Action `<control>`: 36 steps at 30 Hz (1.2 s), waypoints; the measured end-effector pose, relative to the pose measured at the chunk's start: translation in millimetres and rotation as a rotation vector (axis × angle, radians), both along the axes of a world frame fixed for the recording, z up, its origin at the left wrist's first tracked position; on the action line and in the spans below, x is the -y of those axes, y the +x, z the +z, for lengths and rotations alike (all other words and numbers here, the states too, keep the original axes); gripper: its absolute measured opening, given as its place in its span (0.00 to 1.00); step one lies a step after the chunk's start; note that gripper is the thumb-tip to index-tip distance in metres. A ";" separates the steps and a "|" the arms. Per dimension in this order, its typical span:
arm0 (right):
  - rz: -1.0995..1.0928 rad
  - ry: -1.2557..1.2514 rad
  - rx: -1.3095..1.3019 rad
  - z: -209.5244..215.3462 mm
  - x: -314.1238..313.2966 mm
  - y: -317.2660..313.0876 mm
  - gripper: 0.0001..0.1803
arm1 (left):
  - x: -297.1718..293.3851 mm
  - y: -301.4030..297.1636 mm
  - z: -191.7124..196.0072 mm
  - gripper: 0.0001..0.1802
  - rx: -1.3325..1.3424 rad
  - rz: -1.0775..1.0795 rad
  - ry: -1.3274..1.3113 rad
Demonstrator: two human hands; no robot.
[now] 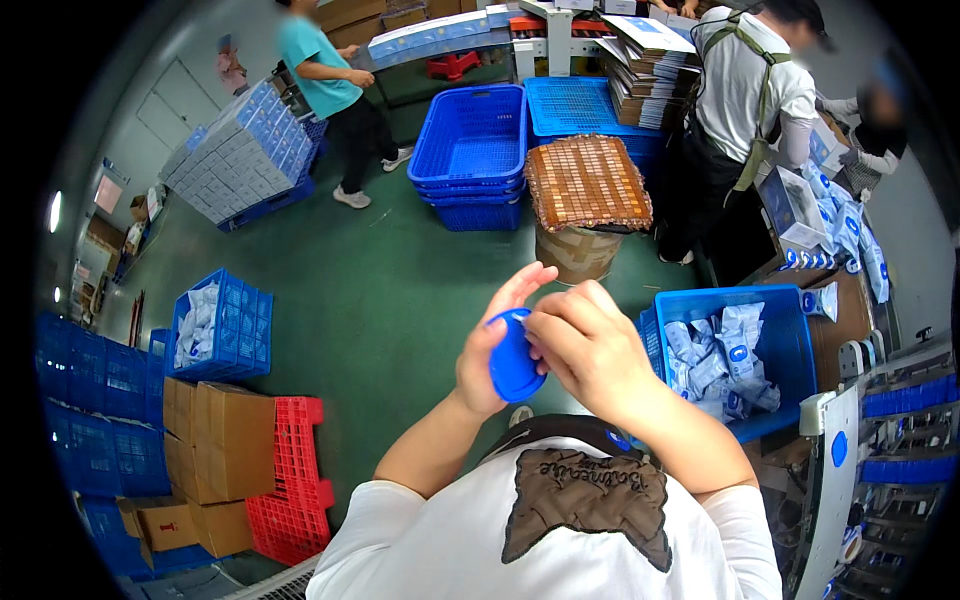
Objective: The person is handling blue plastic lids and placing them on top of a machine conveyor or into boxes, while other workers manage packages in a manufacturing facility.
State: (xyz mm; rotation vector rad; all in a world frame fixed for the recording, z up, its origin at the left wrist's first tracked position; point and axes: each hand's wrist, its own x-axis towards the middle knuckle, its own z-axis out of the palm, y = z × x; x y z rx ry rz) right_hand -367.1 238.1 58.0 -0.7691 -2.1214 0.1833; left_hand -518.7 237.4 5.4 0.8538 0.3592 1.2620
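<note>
In front of my chest, my left hand [478,362] holds a flat blue oval piece that looks like a plastic lid [513,362]. Its thumb lies along the near edge and its fingers reach up behind. My right hand [598,352] is closed in a pinch at the lid's upper right edge. A small whitish bit shows by those fingertips, too small to name. To the right of my right hand stands a blue crate [790,345] with several white-and-blue packets [735,365] in it.
Ahead stands a drum seat with a brown beaded mat [588,183], before stacked blue baskets [470,140]. Cartons [230,440] and a red pallet [290,480] lie left. Machinery [835,470] is close on the right. Co-workers stand ahead left [320,80] and right [745,110].
</note>
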 end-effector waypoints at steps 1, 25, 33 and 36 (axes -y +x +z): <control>0.006 -0.022 0.029 0.9 1.0 5.0 0.18 | -4.0 -5.2 -2.6 0.41 0.103 -0.013 -0.034; -0.638 -0.210 -0.198 -7.1 34.3 93.6 0.10 | -67.7 33.5 -25.0 0.35 0.375 -0.585 -0.325; -0.663 -0.541 -0.729 -56.7 144.9 179.8 0.20 | -56.3 134.1 -27.2 0.23 0.322 -0.811 -0.343; -0.647 -0.540 -0.876 -62.8 169.0 210.7 0.25 | -46.8 180.6 -26.8 0.22 0.253 -0.837 -0.196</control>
